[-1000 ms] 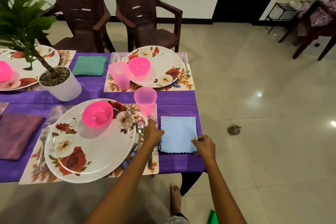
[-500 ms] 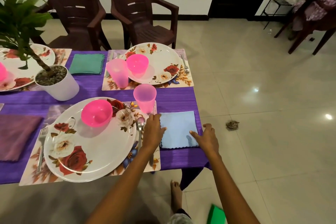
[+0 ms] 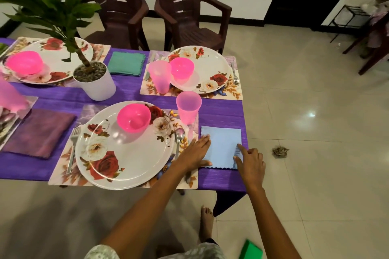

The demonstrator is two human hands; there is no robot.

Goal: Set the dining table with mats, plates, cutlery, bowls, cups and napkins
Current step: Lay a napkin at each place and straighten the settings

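Where left hand gripped, fingers now flat on blue napkin.

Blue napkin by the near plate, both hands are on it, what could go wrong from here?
The blue napkin lies close to the table's right edge, so a sideways push could slide it off. The left hand works just below the pink cup; lifting carelessly might tip it. The right hand may crease the napkin's corner.

A single head-worn wide-angle view looks forward and steeply down from close above the purple-clothed dining table, which fills the frame's left half; pale tiled floor lies right.
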